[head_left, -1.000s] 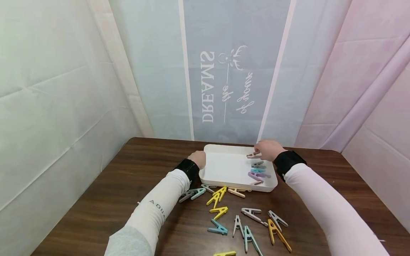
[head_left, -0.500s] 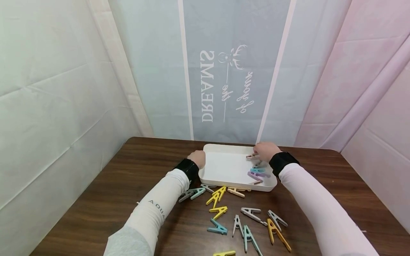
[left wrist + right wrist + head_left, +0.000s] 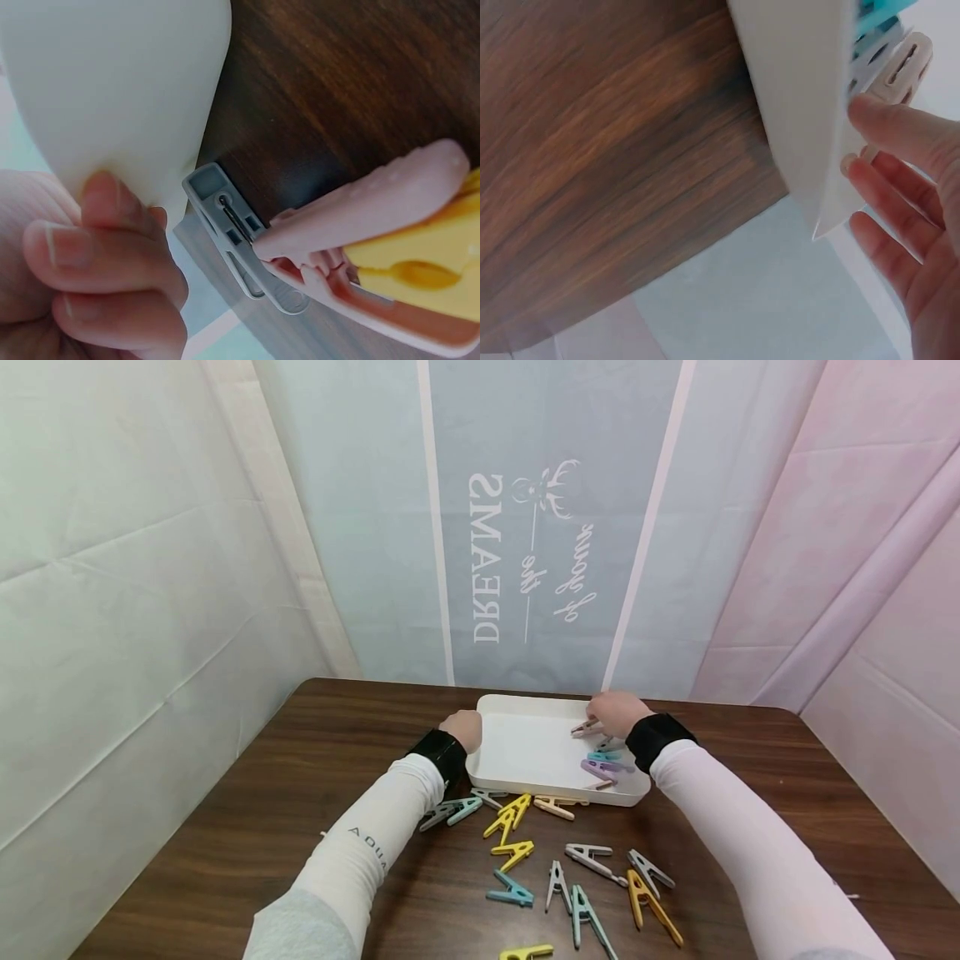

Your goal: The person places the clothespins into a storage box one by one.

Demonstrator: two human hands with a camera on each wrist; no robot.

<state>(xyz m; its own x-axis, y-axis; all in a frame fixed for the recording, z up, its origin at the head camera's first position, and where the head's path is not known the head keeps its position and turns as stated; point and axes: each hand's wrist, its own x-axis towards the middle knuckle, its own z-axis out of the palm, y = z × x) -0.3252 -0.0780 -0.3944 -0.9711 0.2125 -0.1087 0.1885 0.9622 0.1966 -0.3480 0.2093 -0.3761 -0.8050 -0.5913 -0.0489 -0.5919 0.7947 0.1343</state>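
While the left hand (image 3: 463, 731) grips the white tray (image 3: 517, 752) by its left edge, fingers curled against the wall, the right hand (image 3: 618, 713) reaches over the tray's far right corner and pinches a pale pink clothespin (image 3: 909, 66) between thumb and fingers. Whether that clothespin touches the tray floor, I cannot tell.

The tray sits towards the far edge of the worktop (image 3: 360, 718). Down its right edge, from the pinched piece towards the near right corner, come a grey clothespin (image 3: 609, 745), a turquoise clothespin (image 3: 602, 757), a purple clothespin (image 3: 600, 770) and a small pinkish one (image 3: 602, 784), partly hidden by the near wall.

Judging by this, filling the tray is well short of finished: a short column lines the right edge, and the left part of the floor is bare. More clothespins lie outside than in. Between the tray's near edge and the bottom of the head view are a peach clothespin (image 3: 553, 807), several yellow clothespins (image 3: 513, 854), a blue clothespin (image 3: 512, 893), an orange clothespin (image 3: 651, 906), plus mint and grey ones.
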